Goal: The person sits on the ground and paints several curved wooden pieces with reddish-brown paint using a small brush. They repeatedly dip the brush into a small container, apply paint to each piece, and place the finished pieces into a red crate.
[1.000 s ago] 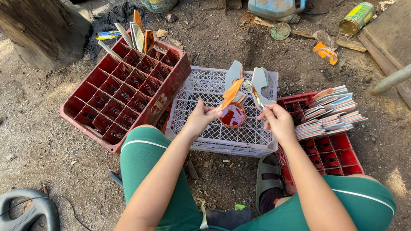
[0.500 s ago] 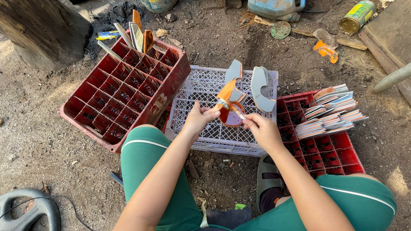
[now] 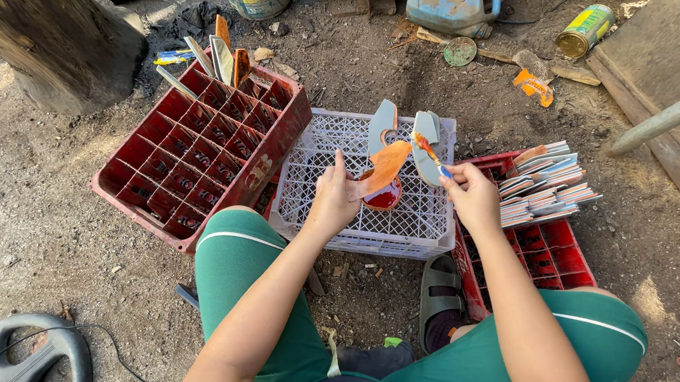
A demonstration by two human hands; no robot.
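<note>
My left hand (image 3: pixel 333 199) holds a flat, orange-coated sole-shaped piece (image 3: pixel 383 168) over a small red bowl of red liquid (image 3: pixel 382 196). My right hand (image 3: pixel 472 194) grips a thin brush (image 3: pixel 429 152) with an orange-smeared tip, touching the top of that piece. Both hover above an upturned white plastic crate (image 3: pixel 317 173). Two grey sole-shaped pieces (image 3: pixel 404 128) stand at the crate's far edge.
A red divided crate (image 3: pixel 196 154) on the left holds several upright pieces at its far corner. Another red crate (image 3: pixel 552 250) on the right carries a stack of flat pieces (image 3: pixel 550 185). A log (image 3: pixel 43 26), barrels, a can (image 3: pixel 584 30) and a jug lie around on dirt.
My right hand came down from the standing grey pieces to the orange piece, bringing the brush against it. My left hand tilted the piece slightly over the bowl.
</note>
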